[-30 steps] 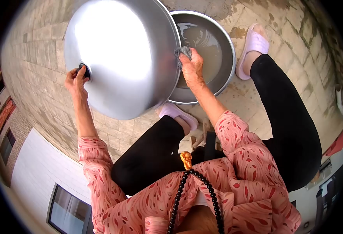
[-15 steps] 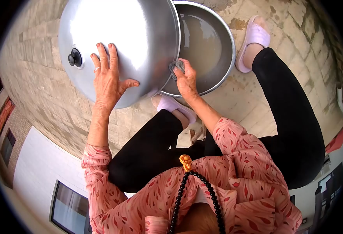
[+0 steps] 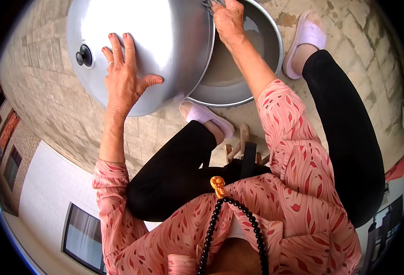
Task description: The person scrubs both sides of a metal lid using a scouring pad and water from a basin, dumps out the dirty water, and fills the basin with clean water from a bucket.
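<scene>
A large domed metal pot lid [image 3: 179,55] is held tilted up on its edge, its black knob [image 3: 84,56] facing left. My left hand [image 3: 124,80] lies spread on the lid's outer face, fingers apart. At the lid's far right rim, my right hand [image 3: 229,20] pinches a grey scouring pad [image 3: 207,5] against the edge. Behind and to the right of the lid stands a wide metal basin [image 3: 275,36] with cloudy water [image 3: 229,68] in it, partly hidden by the lid and my right forearm.
The basin rests on stone paving [image 3: 353,73] between my feet in lilac slippers [image 3: 305,41]. Under me is a wooden stool [image 3: 244,137], partly hidden. A white wall with a window [image 3: 82,233] is at the lower left.
My right hand has moved the scouring pad along the lid's rim, away from me toward the far side. My left hand stays spread on the lid.
</scene>
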The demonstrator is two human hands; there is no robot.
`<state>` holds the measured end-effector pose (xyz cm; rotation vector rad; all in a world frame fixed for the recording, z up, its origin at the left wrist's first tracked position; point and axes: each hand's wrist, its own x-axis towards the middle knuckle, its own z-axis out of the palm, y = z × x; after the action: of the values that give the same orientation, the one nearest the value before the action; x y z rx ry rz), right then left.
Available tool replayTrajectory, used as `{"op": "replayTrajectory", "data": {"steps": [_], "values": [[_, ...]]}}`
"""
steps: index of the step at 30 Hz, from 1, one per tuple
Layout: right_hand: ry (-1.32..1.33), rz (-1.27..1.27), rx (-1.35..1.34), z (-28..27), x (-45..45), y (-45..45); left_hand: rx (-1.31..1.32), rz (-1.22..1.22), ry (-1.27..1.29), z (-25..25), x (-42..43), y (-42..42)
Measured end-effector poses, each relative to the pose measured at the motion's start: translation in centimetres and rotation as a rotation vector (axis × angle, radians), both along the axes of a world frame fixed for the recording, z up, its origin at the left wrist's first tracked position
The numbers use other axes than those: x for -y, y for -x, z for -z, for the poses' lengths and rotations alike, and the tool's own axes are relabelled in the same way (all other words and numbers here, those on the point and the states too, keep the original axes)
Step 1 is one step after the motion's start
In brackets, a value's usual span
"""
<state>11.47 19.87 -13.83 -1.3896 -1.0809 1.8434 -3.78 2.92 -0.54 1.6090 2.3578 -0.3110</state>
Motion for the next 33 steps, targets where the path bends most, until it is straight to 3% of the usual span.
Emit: {"op": "replayTrajectory", "data": {"steps": [1,4,5,7,12,13,14,18,21,25,26,30,33], "values": [[-0.343,0.049,0.1,1.4,-0.7,1.0,0.002,0.0,-0.002,0.1,0.1,0.0],[-0.091,-0.055,0.145,0.7,2.6,-1.0,0.011,0.008,-0.019,-0.1,0.0,-0.1],[-0.177,0.004,0.138,1.6,5.0,-1.7,0.021,0.017,-0.033,-0.2,-0.1,-0.1],[-0.096,0.047,0.082,1.2,9.0,-3.4,0.027,0.021,-0.042,-0.3,0.3,-0.2],[0.025,0.073,0.148,0.0,4.2,-1.0,0.029,0.007,-0.01,-0.3,0.4,-0.2],[0.009,0.133,0.038,1.1,2.6,0.3,0.028,0.006,-0.018,-0.2,0.2,-0.2],[-0.146,0.062,0.157,1.2,1.4,0.8,0.032,0.006,-0.02,-0.2,0.2,-0.2],[-0.056,-0.016,0.171,-1.2,4.9,-1.8,0.034,-0.028,0.014,-0.6,0.0,-0.5],[-0.107,0.037,0.186,0.0,10.8,-3.6,0.05,-0.019,-0.025,-0.4,0.5,-0.4],[-0.114,0.091,0.173,0.9,9.3,-2.5,0.031,0.011,-0.03,-0.3,1.1,-0.3],[-0.009,0.119,0.137,-0.6,6.5,-1.7,0.025,0.018,-0.037,-0.3,1.1,-0.3],[-0.386,0.009,0.387,2.3,1.5,1.6,0.015,-0.006,0.006,-0.8,0.6,-0.6],[-0.104,0.008,0.174,0.0,4.3,-1.1,0.026,-0.04,0.019,-1.1,0.3,-0.9]]}}
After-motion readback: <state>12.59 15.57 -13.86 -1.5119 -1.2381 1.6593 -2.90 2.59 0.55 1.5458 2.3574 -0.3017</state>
